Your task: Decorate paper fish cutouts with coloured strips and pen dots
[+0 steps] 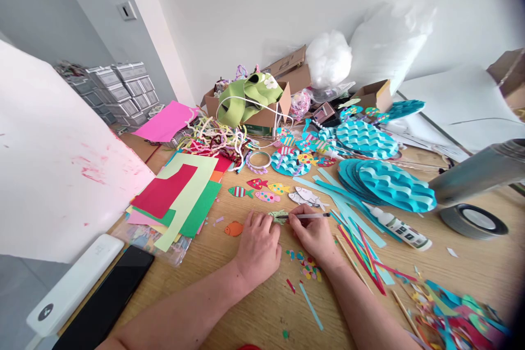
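Note:
My left hand [257, 246] lies on the wooden table [254, 306], its fingers pressed down on a small pale green paper fish [279, 216]. My right hand [314, 234] is closed on a thin pen [308, 216], whose tip touches that fish. Beyond my hands lie several decorated paper fish [257, 183] in red, yellow, pink and green, and an orange paper fish [233, 228] sits left of my left hand. Small coloured paper dots [308, 268] lie scattered just below my right hand.
Stacked coloured paper sheets [177, 197] lie at left, with a black phone [107, 298] and a white device [74, 284] near the front edge. Blue wavy paper discs [394, 183], a glue bottle [402, 227], a tape roll [473, 220], paper strips and wooden sticks lie at right. A cardboard box [256, 109] stands behind.

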A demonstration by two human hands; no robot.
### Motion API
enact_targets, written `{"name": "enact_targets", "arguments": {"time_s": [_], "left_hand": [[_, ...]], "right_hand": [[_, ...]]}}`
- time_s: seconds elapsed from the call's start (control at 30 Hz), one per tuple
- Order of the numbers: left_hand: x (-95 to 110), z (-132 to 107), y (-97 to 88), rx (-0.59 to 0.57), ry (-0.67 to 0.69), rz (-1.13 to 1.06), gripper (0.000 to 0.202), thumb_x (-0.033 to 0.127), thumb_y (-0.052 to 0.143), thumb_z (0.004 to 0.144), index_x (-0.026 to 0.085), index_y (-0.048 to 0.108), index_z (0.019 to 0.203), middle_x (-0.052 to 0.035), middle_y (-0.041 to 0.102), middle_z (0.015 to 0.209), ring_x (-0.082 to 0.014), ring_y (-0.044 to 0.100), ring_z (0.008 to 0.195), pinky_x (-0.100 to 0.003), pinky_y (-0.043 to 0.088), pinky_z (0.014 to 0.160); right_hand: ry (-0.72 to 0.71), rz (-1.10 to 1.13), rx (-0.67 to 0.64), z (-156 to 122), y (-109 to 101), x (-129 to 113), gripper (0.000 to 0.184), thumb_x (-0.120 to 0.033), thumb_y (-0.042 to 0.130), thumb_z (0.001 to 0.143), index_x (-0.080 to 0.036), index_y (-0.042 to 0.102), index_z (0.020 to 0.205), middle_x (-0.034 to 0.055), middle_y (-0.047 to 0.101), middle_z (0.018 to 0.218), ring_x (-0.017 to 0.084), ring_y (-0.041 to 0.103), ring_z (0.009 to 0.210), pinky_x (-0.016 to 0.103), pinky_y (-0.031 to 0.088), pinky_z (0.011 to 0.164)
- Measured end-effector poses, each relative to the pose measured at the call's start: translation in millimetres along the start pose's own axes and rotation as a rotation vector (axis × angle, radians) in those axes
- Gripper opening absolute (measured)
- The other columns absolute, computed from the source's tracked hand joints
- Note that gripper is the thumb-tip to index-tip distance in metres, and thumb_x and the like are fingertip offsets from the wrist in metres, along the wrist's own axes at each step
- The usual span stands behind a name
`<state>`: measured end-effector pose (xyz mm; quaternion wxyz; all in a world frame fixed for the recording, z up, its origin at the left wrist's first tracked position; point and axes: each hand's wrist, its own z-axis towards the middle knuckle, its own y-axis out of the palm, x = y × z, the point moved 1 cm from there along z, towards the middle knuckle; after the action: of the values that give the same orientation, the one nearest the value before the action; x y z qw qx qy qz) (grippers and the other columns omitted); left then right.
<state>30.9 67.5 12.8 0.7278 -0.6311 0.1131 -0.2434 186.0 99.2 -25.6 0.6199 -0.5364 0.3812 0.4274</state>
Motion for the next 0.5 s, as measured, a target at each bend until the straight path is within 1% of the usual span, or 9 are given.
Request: {"name": "enact_targets", "arguments": {"time_s": [0.23, 0.5], "left_hand": [[0.0, -0.2, -0.9, -0.005, 0.002, -0.014, 0.019, 0.015, 0.057, 0.076, 0.019, 0.057, 0.094, -0.0071, 0.056, 0.101, -0.0249, 0.05, 0.104, -0.048, 0.033, 0.107], [0.1, -0.2, 0.0, -0.005, -0.003, -0.001, 0.02, 0.015, 0.056, 0.076, 0.019, 0.057, 0.096, -0.0071, 0.056, 0.101, -0.025, 0.05, 0.105, -0.049, 0.031, 0.108]], "right_hand": [[0.023, 0.011, 0.009, -0.3, -0.3, 0.1, 0.018, -0.037, 0.055, 0.082, -0.02, 0.055, 0.074, -0.0019, 0.053, 0.056, 0.013, 0.047, 0.047, 0.024, 0.036, 0.045], [0.015, 0.011, 0.006, 0.3, -0.3, -3.0, 0.018, -0.036, 0.056, 0.081, -0.02, 0.056, 0.074, -0.0018, 0.053, 0.056, 0.012, 0.046, 0.047, 0.023, 0.035, 0.045]]}}
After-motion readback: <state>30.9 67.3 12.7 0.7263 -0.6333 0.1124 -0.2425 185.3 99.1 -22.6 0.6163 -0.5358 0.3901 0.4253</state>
